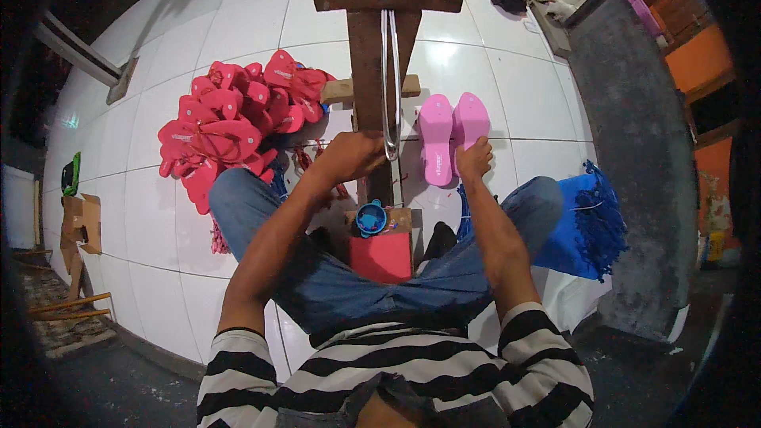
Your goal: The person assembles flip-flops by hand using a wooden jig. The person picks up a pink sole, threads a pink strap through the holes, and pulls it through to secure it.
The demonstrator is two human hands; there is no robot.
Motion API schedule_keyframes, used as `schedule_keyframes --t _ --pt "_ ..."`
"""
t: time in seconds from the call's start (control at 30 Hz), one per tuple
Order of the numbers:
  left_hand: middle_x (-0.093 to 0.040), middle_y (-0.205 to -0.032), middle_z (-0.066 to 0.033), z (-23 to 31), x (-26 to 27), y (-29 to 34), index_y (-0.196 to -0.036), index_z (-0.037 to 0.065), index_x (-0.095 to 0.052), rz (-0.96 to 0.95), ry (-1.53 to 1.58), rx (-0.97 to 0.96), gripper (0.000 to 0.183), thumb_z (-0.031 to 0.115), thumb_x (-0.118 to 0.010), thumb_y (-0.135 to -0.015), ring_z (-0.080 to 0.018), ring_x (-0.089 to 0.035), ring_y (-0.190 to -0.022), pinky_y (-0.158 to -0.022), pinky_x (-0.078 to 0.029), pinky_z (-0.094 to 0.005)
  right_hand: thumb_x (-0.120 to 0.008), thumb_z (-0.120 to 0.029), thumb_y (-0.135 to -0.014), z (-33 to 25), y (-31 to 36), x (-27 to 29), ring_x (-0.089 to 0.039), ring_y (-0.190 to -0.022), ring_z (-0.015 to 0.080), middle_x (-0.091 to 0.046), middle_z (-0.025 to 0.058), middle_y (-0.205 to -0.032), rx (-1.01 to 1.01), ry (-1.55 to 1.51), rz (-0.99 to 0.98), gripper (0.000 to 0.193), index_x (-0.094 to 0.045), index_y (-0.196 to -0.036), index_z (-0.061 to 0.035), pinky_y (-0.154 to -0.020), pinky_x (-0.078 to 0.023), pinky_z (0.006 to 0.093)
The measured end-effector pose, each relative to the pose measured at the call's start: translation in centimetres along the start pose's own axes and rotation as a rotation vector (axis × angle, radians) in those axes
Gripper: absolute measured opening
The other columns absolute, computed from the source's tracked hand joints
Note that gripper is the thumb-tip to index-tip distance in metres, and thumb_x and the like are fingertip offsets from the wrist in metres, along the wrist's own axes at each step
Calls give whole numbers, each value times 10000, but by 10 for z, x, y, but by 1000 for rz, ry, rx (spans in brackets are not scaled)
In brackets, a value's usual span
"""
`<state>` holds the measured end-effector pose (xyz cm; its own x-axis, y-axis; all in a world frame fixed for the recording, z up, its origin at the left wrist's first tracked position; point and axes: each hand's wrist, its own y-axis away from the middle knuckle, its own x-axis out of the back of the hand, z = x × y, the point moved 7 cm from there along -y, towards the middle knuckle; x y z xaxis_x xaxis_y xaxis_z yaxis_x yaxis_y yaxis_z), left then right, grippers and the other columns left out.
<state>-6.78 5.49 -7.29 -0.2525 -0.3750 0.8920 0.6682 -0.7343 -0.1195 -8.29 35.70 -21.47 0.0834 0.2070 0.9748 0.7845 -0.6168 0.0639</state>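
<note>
My right hand (pixel 476 158) grips the heel end of a pink flip-flop sole (pixel 472 115). Its mate, another pink sole (pixel 436 139), lies to the left of it on the tiles. Neither shows a strap. My left hand (pixel 355 160) is closed in front of the upright wooden stand (pixel 366 63), beside the lower end of a long, narrow metal loop (pixel 387 71) that hangs down the stand. Whatever those fingers hold is hidden. A small blue cup (pixel 371 219) with bits inside rests on the wooden base, close to a red pad (pixel 381 257) between my legs.
Left of the stand is a big heap of red flip-flops (pixel 230 123). Dark red straps (pixel 304 160) lie near my left forearm. By my right knee, a bundle of blue straps (pixel 598 222) sits on a blue sheet (pixel 561 230). An opened cardboard box (pixel 82 226) stands far left.
</note>
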Motion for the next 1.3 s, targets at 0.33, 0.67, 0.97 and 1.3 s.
schedule_keyframes --t 0.33,0.67,0.97,1.3 --pt "-612 -931 -189 -2 -5 -2 -1083 109 -525 -61 -43 43 247 281 -508 -907 -383 -622 -778 -680 -510 -470 -604 -418 -801 -24 9 15 -415 -1206 400 -400 223 -1343 198 72 287 670 -421 -1278 15 -976 -351 530" --pt "-638 -907 -157 -7 -8 -1 -1067 104 -531 -10 57 71 293 245 -584 -816 -363 -633 -793 -673 -507 -470 -699 -527 -674 -57 41 -5 -461 -1117 393 -491 255 -1144 302 -3 15 791 -492 -1123 90 -936 -402 478" --pt "-564 -1197 -177 -2 0 9 -1270 36 -447 383 622 204 483 273 -615 -884 -285 -606 -1010 -857 -491 -391 -746 -392 -676 -79 98 40 -480 -1105 382 -488 243 -1127 272 -538 -41 762 -405 -1181 66 -908 -411 470" --pt "-623 -977 -99 31 10 4 -1228 58 -476 285 823 403 433 246 -640 -874 -176 -594 -901 -797 -494 -314 -751 -209 -705 -86 184 56 -521 -1058 395 -501 241 -1143 570 -708 -123 718 -358 -1249 45 -906 -419 464"
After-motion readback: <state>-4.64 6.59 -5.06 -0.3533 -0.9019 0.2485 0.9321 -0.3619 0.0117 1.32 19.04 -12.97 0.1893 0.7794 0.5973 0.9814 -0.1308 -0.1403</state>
